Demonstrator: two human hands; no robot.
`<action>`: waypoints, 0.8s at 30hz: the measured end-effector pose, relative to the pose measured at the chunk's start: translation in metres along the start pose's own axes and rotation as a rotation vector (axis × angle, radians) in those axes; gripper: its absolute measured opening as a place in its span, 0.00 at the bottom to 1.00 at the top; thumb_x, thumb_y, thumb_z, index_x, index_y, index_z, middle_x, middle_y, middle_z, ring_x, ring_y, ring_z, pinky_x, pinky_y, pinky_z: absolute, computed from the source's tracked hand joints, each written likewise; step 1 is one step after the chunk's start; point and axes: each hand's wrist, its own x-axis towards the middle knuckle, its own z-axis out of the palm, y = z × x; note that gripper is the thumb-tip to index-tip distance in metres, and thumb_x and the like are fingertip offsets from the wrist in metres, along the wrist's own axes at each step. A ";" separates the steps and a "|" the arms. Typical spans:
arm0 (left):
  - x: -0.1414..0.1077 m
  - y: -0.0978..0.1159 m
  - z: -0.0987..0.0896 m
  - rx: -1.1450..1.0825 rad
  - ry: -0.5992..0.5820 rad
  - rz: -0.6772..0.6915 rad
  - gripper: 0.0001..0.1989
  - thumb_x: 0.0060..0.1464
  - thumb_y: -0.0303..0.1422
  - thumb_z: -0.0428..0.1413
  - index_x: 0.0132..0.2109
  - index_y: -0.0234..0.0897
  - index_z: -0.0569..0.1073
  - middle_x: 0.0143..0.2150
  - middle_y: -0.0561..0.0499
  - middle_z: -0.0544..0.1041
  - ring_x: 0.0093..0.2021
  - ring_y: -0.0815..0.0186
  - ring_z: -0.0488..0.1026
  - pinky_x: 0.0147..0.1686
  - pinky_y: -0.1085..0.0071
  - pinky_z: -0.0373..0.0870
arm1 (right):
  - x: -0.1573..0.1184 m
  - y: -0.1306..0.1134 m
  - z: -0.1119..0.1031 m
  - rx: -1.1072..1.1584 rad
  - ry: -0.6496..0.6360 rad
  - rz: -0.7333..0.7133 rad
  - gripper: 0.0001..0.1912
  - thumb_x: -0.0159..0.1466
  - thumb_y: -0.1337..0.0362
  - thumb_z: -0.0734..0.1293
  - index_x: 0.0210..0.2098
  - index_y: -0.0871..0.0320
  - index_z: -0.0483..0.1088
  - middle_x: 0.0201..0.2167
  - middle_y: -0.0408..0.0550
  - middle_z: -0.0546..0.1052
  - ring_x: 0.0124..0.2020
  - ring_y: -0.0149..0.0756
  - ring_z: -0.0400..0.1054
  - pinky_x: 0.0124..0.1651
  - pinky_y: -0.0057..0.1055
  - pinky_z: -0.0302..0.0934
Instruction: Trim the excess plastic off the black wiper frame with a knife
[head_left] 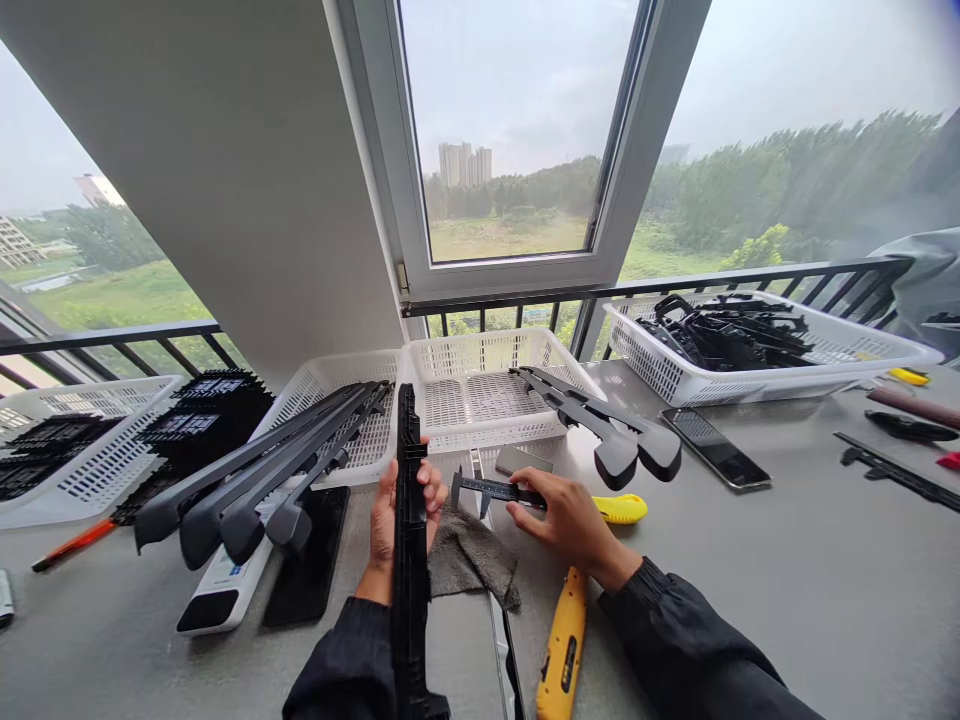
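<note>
Black plastic makes up the long strip, which stands steeply above the counter, with the left hand wrapped around its middle. Right of the strip, the right hand pinches a dark caliper whose jaws are spread, pointing at the strip but not around it. This looks like a measuring step, with the caliper being lined up. The next move would seem to call for a steady strip and the jaws fitted squarely over the chosen section.

The left hand's fingertips, wrapped past the strip's right edge, could block the jaws. Also right of the strip, a grey cloth lies below the caliper and a yellow tool lies nearer the wearer. Left of the strip are a dark phone and several dark rails; beyond it sits a white basket.
</note>
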 end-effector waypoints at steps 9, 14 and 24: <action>0.001 -0.002 0.001 -0.021 0.039 -0.007 0.17 0.68 0.35 0.58 0.60 0.35 0.75 0.30 0.54 0.69 0.26 0.68 0.63 0.24 0.74 0.66 | -0.001 -0.001 0.008 -0.149 -0.152 -0.087 0.09 0.63 0.65 0.79 0.42 0.53 0.79 0.33 0.46 0.82 0.38 0.46 0.75 0.42 0.38 0.69; 0.001 -0.002 0.000 -0.006 0.037 -0.011 0.17 0.68 0.35 0.57 0.60 0.33 0.75 0.30 0.54 0.70 0.26 0.68 0.64 0.25 0.74 0.66 | 0.001 -0.002 0.005 -0.135 -0.180 -0.085 0.09 0.64 0.65 0.78 0.43 0.54 0.79 0.35 0.46 0.83 0.40 0.46 0.75 0.44 0.39 0.69; 0.001 -0.015 -0.003 0.095 0.001 -0.052 0.22 0.60 0.38 0.57 0.55 0.27 0.80 0.28 0.52 0.72 0.25 0.67 0.66 0.26 0.71 0.66 | 0.000 0.046 -0.031 -0.078 -0.132 0.093 0.03 0.63 0.68 0.67 0.35 0.54 0.73 0.32 0.44 0.76 0.40 0.42 0.73 0.47 0.38 0.66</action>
